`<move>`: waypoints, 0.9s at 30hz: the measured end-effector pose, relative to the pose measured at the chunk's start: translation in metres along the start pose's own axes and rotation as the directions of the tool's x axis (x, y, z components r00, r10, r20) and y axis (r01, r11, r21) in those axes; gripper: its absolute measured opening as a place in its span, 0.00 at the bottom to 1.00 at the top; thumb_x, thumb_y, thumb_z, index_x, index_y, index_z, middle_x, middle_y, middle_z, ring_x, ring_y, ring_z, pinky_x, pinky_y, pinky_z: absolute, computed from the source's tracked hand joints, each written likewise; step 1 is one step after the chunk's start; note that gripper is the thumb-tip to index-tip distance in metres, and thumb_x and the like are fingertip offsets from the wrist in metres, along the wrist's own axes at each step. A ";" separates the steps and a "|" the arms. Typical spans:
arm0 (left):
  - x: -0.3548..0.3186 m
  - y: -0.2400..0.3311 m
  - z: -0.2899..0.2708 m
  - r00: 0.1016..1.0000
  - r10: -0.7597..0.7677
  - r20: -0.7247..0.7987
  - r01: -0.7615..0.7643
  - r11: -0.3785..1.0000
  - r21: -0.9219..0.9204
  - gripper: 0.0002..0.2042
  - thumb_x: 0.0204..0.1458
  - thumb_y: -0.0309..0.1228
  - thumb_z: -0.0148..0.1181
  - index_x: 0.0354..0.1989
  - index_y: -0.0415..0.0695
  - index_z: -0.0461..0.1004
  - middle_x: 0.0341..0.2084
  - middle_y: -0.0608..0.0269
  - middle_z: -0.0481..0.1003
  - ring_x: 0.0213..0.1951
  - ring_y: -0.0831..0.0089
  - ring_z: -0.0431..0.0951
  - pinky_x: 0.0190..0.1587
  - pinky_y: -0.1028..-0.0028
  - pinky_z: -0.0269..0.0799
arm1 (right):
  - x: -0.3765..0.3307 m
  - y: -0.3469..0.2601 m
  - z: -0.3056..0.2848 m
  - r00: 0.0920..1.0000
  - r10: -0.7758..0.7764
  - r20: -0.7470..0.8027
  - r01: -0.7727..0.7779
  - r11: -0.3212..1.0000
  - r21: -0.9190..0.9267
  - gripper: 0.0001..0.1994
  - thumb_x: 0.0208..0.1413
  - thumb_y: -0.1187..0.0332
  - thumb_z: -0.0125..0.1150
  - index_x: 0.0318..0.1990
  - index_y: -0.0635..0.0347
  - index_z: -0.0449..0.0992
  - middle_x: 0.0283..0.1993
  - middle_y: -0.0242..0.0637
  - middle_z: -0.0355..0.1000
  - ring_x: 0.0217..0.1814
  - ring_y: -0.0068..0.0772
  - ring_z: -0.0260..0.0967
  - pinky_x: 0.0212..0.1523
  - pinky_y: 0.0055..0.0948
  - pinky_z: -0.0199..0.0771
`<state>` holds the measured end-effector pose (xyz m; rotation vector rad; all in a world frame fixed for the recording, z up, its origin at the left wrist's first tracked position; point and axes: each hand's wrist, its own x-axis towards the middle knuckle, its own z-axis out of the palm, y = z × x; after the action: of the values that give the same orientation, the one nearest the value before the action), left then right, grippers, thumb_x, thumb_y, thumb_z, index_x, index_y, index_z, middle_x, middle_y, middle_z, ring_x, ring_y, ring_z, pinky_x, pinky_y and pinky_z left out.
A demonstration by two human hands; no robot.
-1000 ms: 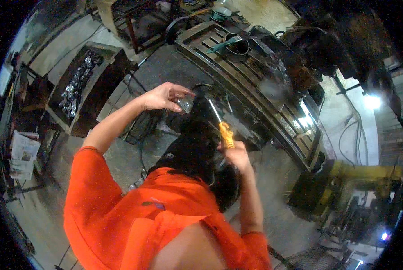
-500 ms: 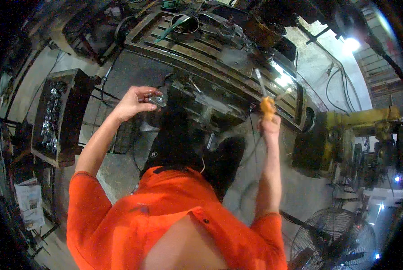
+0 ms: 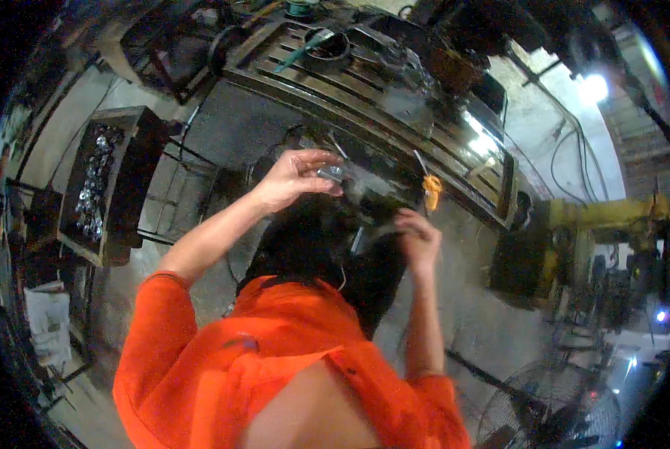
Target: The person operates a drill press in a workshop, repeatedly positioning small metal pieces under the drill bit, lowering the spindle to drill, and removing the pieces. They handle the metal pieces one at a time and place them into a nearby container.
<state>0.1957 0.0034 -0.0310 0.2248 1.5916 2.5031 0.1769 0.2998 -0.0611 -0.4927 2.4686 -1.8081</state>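
Pinching a small shiny metal piece (image 3: 333, 173) between fingertips, the left hand (image 3: 294, 179) is raised in front of the slotted machine table (image 3: 395, 97), its grip closed on the piece. The right hand (image 3: 417, 239) hangs lower, just below an orange-handled tool (image 3: 431, 187); whether its grip has the handle I cannot tell. The piece looks rigid, light and likely slick; best taken by its edges, not its faces.
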 end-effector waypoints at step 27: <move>0.004 -0.039 0.047 0.996 -0.087 0.031 0.090 0.988 -0.123 0.20 0.47 0.24 0.52 0.51 0.36 0.63 0.44 0.58 0.70 0.43 0.72 0.72 0.46 0.74 0.70 | 0.004 -0.027 0.066 0.972 -0.223 0.073 0.178 0.905 0.385 0.23 0.29 0.68 0.58 0.39 0.66 0.76 0.57 0.49 0.60 0.59 0.41 0.57 0.57 0.33 0.55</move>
<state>0.2040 0.0621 -0.0468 0.1653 1.3978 2.5096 0.1937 0.2306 -0.0567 -0.8180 1.9843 -2.1913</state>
